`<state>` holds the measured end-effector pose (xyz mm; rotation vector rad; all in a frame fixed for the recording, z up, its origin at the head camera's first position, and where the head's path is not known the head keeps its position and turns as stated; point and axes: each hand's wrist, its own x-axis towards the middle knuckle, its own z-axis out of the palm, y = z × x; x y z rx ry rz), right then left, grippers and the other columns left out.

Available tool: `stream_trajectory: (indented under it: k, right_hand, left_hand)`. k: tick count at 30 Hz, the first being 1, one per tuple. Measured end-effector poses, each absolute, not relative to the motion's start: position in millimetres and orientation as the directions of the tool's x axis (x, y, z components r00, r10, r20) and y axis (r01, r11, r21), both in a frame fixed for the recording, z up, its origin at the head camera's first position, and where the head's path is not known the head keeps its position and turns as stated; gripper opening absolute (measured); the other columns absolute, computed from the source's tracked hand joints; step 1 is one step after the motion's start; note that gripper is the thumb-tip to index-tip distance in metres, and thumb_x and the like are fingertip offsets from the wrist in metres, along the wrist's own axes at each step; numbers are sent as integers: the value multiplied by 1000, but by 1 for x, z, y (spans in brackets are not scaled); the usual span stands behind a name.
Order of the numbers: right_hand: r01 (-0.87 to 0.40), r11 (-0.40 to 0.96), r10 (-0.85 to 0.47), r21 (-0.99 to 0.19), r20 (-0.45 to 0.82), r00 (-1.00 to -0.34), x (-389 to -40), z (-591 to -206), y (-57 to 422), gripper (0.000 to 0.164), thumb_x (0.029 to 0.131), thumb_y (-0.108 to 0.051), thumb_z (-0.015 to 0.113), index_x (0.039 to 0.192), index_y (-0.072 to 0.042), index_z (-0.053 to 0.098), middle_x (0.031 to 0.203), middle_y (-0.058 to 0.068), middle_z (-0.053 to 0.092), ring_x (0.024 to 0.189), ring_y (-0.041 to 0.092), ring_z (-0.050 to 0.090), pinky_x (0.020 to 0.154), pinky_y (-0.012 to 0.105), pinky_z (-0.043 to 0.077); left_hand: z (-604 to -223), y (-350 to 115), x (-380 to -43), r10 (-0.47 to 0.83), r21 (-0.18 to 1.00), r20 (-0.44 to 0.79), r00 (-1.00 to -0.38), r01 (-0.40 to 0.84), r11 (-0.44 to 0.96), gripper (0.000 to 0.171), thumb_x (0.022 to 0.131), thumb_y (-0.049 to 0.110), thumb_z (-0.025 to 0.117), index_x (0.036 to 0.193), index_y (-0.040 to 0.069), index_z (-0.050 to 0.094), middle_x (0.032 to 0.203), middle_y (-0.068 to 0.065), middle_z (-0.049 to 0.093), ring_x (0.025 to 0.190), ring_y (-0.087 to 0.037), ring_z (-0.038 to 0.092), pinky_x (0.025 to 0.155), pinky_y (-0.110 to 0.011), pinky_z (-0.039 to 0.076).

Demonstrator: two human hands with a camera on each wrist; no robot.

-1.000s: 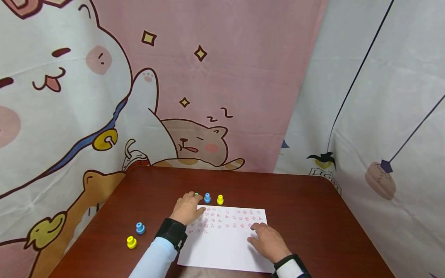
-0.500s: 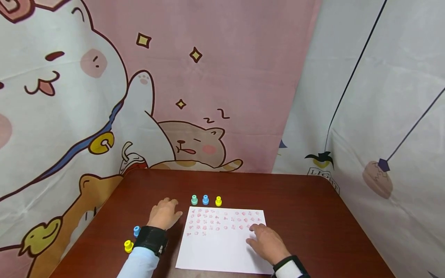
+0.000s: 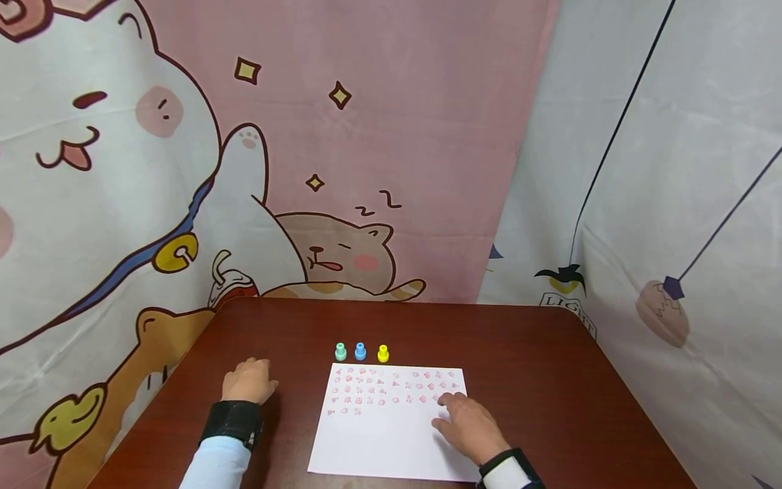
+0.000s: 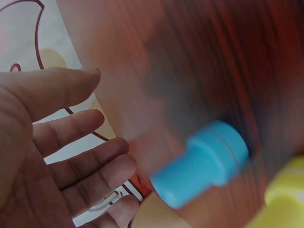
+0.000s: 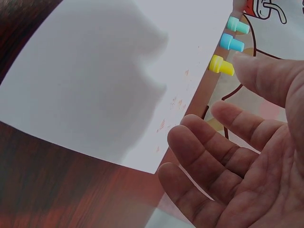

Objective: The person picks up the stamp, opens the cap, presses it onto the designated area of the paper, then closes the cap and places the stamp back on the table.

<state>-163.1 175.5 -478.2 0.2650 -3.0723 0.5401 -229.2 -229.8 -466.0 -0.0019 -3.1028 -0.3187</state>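
My left hand (image 3: 249,382) is over the left part of the table, fingers apart and holding nothing. In the left wrist view a blue stamp (image 4: 206,164) stands just beyond its fingertips, not touched, with a yellow stamp (image 4: 285,197) beside it; the hand and wrist hide both in the head view. My right hand (image 3: 472,426) holds nothing, its fingers loosely bent above the right side of a white sheet of paper (image 3: 385,445). Rows of small pink prints cover the sheet's upper part.
Behind the paper's far edge stand a green stamp (image 3: 341,352), a blue stamp (image 3: 360,352) and a yellow stamp (image 3: 383,354) in a row. The brown table (image 3: 550,380) ends at a printed cloth backdrop (image 3: 427,136).
My left hand has moved left and toward me, away from the green stamp in the far row and over to the left pair of stamps. My right hand has stayed nearly still.
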Motion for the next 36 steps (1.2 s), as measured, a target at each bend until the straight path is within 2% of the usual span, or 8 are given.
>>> stream_trajectory:
  k: [6,12,16,21,23,29,36]
  right_hand:
    - [-157,927,-154,-339,35,-987,-163,-480,176,31,82,-27,78,103,-7,70,91,9,66,82,25,64,78,47,51]
    - [-152,926,-150,-345,31,-988,-164,-479,175,31,82,-27,79,103,-6,70,91,9,66,82,25,64,78,48,51]
    - [-156,924,-156,-348,27,-987,-163,-479,175,31,82,-26,79,103,-6,70,91,9,66,82,26,64,79,48,51]
    - [-150,924,-156,-353,12,-988,-164,-479,174,31,82,-26,78,103,-6,70,92,9,66,83,26,64,79,48,51]
    - [-148,924,-155,-353,9,-988,-163,-479,174,31,82,-27,79,103,-6,69,92,9,66,83,26,64,79,49,51]
    - [-156,924,-162,-348,11,-987,-161,-478,174,32,82,-28,79,103,-6,69,92,9,66,81,25,62,78,48,51]
    - [-171,923,-171,-345,30,-985,-160,-479,175,32,82,-28,79,103,-6,69,91,9,66,78,22,61,76,46,51]
  left_hand:
    - [-467,-251,-226,-64,229,-51,-997,-74,971,31,81,15,75,101,-7,67,88,-21,65,78,-38,60,76,-61,48]
    - [-467,-263,-223,-140,226,-184,-973,-181,957,32,80,19,76,100,-5,69,82,-18,64,69,-31,56,67,-53,50]
    - [-466,-262,-220,-181,188,-240,-954,-229,955,39,81,25,78,102,-6,68,86,-22,64,73,-33,57,73,-57,50]
    - [-462,-258,-217,-221,143,-280,-934,-268,953,49,78,35,82,102,-5,68,83,-19,64,73,-33,57,75,-57,50]
    - [-461,-257,-217,-230,135,-280,-932,-275,952,49,77,33,82,102,-6,68,82,-19,64,73,-34,57,74,-56,50]
    - [-464,-258,-219,-203,142,-228,-952,-239,961,35,79,14,77,104,-8,66,89,-25,64,78,-37,59,77,-61,49]
    - [-465,-256,-219,-129,190,-104,-986,-147,971,28,77,10,75,100,-6,69,92,-26,66,75,-37,61,74,-64,48]
